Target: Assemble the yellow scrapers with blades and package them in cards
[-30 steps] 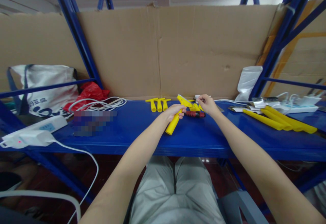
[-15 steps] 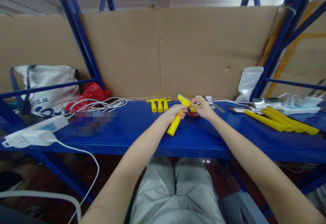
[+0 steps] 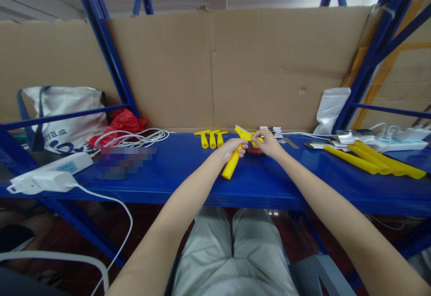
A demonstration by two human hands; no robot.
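Note:
A yellow T-shaped scraper (image 3: 230, 167) is tilted above the blue shelf, its handle pointing down toward me. My left hand (image 3: 233, 149) is wrapped round the handle just below the head. A pale strip runs along the head's far edge. At the head's right end, the fingers of my right hand (image 3: 266, 141) are pinched together; whatever lies between them is too small to make out. Under my hands lies a dark red object (image 3: 255, 151), partly covered. Three shorter yellow T-shaped pieces (image 3: 212, 139) stand in a row to the left.
Long yellow tubes (image 3: 387, 161) lie at the right beside a white power strip (image 3: 400, 145). A flat metal strip (image 3: 291, 143) and small white packets (image 3: 271, 131) lie behind my right hand. At left are coiled white cables (image 3: 134, 138), another power strip (image 3: 50, 173) and a cloth bag (image 3: 67, 116).
Both hands keep their hold at the scraper's head with hardly any movement. The whole view has shifted very slightly.

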